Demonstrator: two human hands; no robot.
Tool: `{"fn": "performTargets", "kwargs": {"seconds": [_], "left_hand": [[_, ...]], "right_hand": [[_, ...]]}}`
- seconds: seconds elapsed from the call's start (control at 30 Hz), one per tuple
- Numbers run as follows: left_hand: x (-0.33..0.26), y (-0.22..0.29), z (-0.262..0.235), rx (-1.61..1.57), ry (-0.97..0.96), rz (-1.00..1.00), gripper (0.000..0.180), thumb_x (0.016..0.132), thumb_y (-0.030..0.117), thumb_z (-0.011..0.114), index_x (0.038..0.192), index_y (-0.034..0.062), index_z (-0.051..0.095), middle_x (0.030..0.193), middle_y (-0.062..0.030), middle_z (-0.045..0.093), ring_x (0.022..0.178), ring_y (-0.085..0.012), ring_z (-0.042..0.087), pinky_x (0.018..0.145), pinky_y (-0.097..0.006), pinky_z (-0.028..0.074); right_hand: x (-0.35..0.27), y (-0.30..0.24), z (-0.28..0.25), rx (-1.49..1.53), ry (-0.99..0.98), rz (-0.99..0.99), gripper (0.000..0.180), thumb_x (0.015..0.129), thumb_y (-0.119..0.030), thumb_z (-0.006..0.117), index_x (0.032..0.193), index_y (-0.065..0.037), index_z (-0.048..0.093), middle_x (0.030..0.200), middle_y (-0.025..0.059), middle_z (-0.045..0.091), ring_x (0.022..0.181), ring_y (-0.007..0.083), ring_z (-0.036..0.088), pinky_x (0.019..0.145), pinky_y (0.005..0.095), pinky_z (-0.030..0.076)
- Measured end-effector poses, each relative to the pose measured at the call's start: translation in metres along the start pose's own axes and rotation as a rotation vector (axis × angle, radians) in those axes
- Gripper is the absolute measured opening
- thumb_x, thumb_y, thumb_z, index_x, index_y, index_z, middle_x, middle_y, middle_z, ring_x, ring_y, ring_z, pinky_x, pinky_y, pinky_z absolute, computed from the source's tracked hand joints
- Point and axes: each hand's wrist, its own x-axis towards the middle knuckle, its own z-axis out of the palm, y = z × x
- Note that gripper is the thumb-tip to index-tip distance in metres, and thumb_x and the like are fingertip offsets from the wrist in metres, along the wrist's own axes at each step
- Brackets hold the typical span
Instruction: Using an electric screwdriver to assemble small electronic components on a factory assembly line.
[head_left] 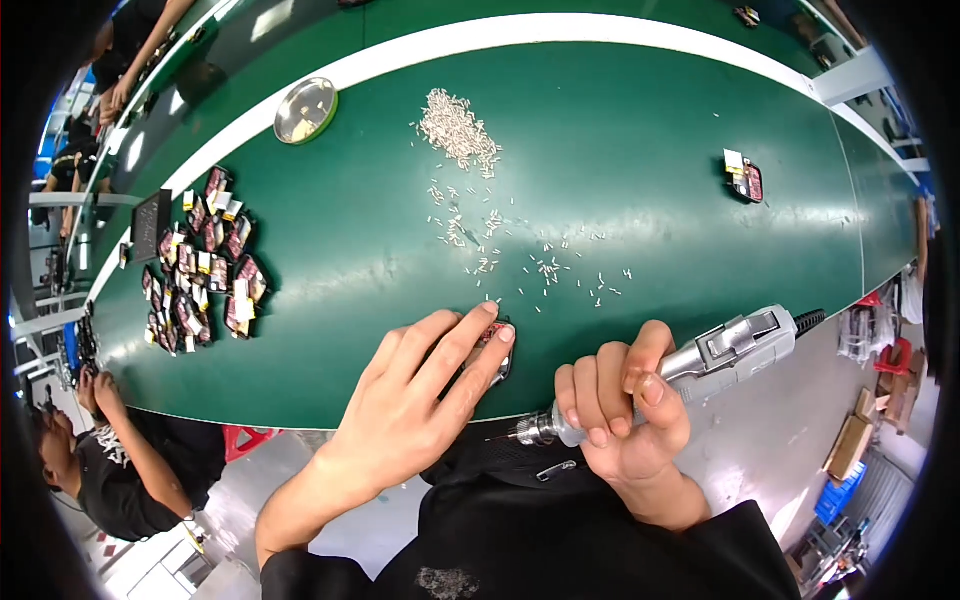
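At lower centre of the frame we press our left hand (420, 390), fingers spread, on a small circuit board (497, 352) at the green bench (640, 170) edge; our right hand (625, 415) grips a silver electric screwdriver (690, 370)

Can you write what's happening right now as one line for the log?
left hand: pressing small red-and-black part on green table | right hand: gripping silver electric screwdriver | scattered small silver screws
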Motion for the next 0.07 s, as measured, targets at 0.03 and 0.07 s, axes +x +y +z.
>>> {"fn": "performTargets", "kwargs": {"seconds": [0.03, 0.07], "left_hand": [[-0.0013, 0.0034, 0.0052, -0.03, 0.007, -0.029, 0.06, 0.062, -0.008, 0.062, 0.121, 0.0013, 0.056, 0.126, -0.0146, 0.053, 0.099, -0.0311, 0.053, 0.082, -0.04, 0.047], [-0.0015, 0.0044, 0.0133, -0.002, 0.073, -0.004, 0.046, 0.071, 0.001, 0.064, 0.116, -0.0011, 0.058, 0.126, -0.0154, 0.052, 0.099, -0.0278, 0.053, 0.075, -0.033, 0.045]], "right_hand": [[-0.0027, -0.0001, -0.0011, 0.017, -0.006, 0.01, 0.009, 0.09, -0.011, 0.05, 0.088, -0.009, 0.042, 0.056, 0.0017, 0.042, 0.046, 0.0132, 0.043, 0.057, 0.0318, 0.039], [-0.0084, -0.0016, -0.0015, -0.006, 0.004, 0.022, 0.009, 0.09, -0.011, 0.05, 0.088, -0.009, 0.042, 0.056, 0.0017, 0.042, 0.046, 0.0132, 0.043, 0.057, 0.0318, 0.039]]}}
